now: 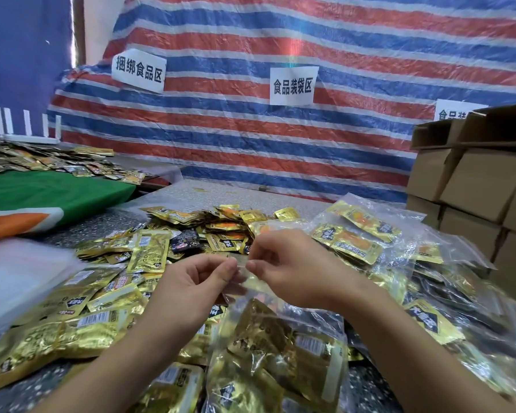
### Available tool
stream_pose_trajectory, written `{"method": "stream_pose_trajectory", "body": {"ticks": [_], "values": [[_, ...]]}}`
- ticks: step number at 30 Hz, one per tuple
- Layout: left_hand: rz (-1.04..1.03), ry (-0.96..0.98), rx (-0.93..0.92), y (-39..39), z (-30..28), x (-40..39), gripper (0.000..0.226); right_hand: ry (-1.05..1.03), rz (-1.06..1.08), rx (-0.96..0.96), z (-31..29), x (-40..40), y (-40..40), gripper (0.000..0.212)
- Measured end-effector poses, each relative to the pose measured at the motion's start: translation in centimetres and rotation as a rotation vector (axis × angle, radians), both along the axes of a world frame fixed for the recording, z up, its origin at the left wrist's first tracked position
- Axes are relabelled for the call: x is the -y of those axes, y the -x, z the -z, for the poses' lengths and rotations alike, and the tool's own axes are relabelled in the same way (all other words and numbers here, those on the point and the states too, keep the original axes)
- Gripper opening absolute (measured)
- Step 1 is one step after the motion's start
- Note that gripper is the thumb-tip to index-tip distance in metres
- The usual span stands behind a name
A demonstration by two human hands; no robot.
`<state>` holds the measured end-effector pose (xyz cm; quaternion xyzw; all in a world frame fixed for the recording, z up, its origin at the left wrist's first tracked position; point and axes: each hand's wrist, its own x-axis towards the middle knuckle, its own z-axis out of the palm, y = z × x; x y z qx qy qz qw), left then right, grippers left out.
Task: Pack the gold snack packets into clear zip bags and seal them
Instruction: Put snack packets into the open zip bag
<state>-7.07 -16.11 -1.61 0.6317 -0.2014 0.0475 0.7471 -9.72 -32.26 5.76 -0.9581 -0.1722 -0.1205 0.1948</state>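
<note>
1. While both hands meet above the bench (173,201), the left hand (201,280) pinches the top edge of a clear zip bag (268,338) between thumb and forefinger, its grip narrow on the plastic.
2. Just beside it, the right hand (286,269) pinches the same top edge, fingertips almost touching those of the left hand.
3. From that edge the bag hangs down toward the person, wrinkled and glossy, with crumpled gold packets (262,332) showing through it.
4. Loose packets (149,251) lie heaped on the speckled bench ahead and left of the hands; they are shiny gold foil with black labels, white barcode patches and orange pictures, and one dark packet (186,239) sits among them.
5. Filled bags (358,234) are piled at right, gold packets visible through the clear film.
6. A blurred white stack (18,275) lies at the left edge.
7. Further left, a green cloth (48,189) carries another spread of packets.
8. Cardboard boxes (471,186) are stacked at far right.
9. Behind everything hangs a red, white and blue striped tarp (280,138) with white paper signs (292,84) stuck on it.
</note>
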Motion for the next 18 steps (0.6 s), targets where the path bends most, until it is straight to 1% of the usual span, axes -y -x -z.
{"method": "stream_pose_trajectory", "body": {"ticks": [2,4,6,9,18], "values": [[-0.029,-0.030,0.011,-0.20,0.23,-0.07,0.016,-0.005,0.016,-0.024,0.20,-0.04,-0.20,0.021],[-0.054,-0.080,0.040,-0.38,0.42,-0.19,0.018,-0.012,0.015,-0.065,0.39,-0.13,-0.31,0.021],[-0.065,-0.111,0.060,-0.40,0.54,-0.26,0.019,-0.029,0.001,-0.092,0.55,-0.22,-0.36,0.017],[-0.078,-0.134,0.079,-0.40,0.61,-0.22,0.019,-0.057,-0.002,-0.086,0.75,-0.40,-0.40,0.015],[-0.119,-0.177,0.114,-0.47,0.67,-0.24,0.021,-0.057,0.010,-0.052,1.05,-0.84,-0.60,0.019]]}}
